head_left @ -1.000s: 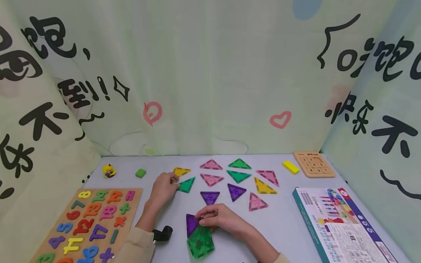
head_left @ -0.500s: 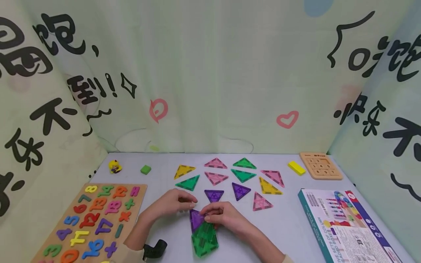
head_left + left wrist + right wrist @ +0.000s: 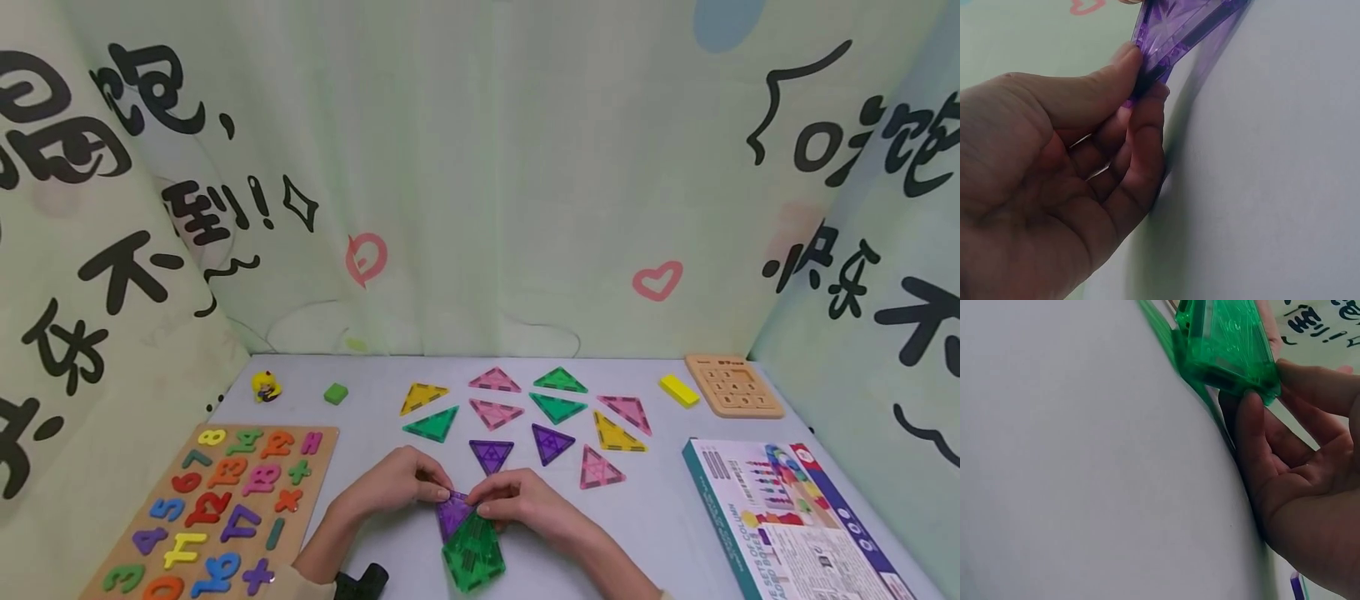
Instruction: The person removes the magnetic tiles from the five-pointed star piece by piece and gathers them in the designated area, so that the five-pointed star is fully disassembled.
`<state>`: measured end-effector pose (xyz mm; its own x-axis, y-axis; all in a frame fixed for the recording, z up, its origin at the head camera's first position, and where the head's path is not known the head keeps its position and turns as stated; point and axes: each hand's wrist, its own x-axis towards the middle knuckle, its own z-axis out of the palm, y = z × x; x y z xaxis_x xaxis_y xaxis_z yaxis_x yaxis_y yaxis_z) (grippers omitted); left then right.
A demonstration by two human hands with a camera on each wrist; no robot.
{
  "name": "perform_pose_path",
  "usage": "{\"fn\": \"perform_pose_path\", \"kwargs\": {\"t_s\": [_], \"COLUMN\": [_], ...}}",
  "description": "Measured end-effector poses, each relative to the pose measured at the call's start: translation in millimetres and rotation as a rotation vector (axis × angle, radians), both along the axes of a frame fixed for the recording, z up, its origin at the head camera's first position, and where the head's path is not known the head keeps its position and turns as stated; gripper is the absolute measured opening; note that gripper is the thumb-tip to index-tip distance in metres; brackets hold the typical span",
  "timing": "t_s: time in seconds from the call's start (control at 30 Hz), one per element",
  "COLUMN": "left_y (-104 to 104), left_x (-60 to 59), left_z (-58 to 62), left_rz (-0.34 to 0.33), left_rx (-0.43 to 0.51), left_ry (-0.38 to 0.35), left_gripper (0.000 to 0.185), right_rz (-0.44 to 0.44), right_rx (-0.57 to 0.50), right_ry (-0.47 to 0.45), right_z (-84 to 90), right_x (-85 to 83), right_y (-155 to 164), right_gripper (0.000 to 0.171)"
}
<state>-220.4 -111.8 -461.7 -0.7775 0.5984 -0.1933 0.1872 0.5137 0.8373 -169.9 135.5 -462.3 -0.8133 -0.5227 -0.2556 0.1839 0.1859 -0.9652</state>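
hands meet near the front edge of the surface (image 3: pixel 660 517), left hand (image 3: pixel 390 485) pinching the purple triangle tile (image 3: pixel 452 513) between thumb and fingers (image 3: pixel 1147 119), right hand (image 3: pixel 517 500) fingers (image 3: pixel 1254 425) gripping the green tile stack (image 3: pixel 474 554) touching it.

Number puzzle (image 3: pixel 217 508) lower left; box (image 3: pixel 787 521) lower right; slide puzzle (image 3: pixel 733 385), yellow block (image 3: pixel 679 390) right; green block (image 3: pixel 336 393), toy (image 3: pixel 266 386) left.

Printed green curtains (image 3: pixel 480 183), grey table (image 3: pixel 660 508)
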Motion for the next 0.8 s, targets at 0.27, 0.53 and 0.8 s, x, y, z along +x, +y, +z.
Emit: {"fn": "perform_pose_path", "kwargs": {"t_s": [0.27,0.53,0.8], "left_y": [1,-1,2], "left_x": [1.6,-1.4,-2.6], "left_z": [0.3,-5.4,-9.6], "left_rz": [0.032,0.212,0.406], "left_rx": [-0.011,-0.046,-0.110], "left_ry": [0.007,0.081,0.169], "left_gripper": [0.007,0.009,0.014], "right_rz": [0.021,0.020,0.018], "right_rx": [0.002,-0.005,0.003], "right_ry": [-0.012,-0.021,-0.034], "right_z": [-0.5,-1.0,-0.2], "right_x": [-2.1,-1.7,-1.3], "right_y": [3,3,3], "right_gripper": [0.027,0.027,0.028]}}
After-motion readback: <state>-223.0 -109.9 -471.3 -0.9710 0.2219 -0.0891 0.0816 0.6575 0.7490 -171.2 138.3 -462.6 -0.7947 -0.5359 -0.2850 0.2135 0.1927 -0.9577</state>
